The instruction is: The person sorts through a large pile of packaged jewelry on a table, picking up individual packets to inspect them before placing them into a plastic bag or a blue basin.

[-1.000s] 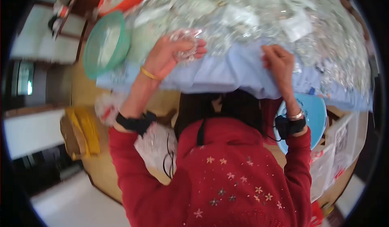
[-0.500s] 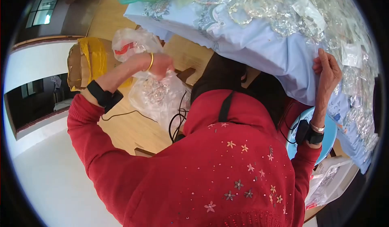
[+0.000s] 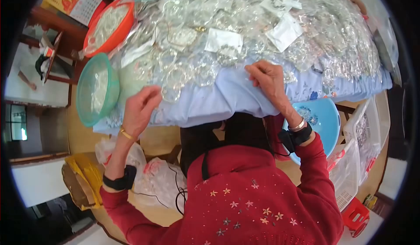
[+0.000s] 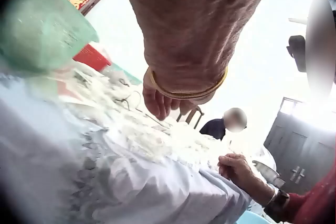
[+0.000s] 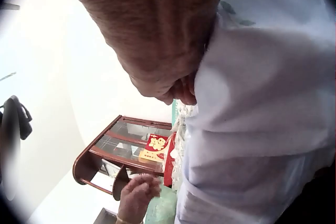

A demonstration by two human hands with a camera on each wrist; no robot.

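A light blue cloth point(image 3: 218, 100) covers the table, and a big heap of clear packets point(image 3: 245, 30) holding small trinkets lies on it. My right hand point(image 3: 266, 76) sits at the near edge with its fingers curled into a raised fold of the cloth point(image 5: 262, 103). My left hand point(image 3: 142, 107) hovers just off the table's edge, left of the right hand, near the closest packets. Its fingers hang loosely and hold nothing, as the left wrist view of the left hand point(image 4: 163, 103) shows.
A green basin point(image 3: 97, 89) and an orange basin point(image 3: 107, 26) with pale contents stand at the table's left end. Below the edge are a blue basin point(image 3: 317, 118), white baskets point(image 3: 361, 144), plastic bags point(image 3: 153, 179) and a yellow-wrapped carton point(image 3: 81, 179). Another person sits across the table.
My left hand has come up from the plastic bag below the table to the table's edge, now holding nothing. My right hand has kept its hold on the cloth.
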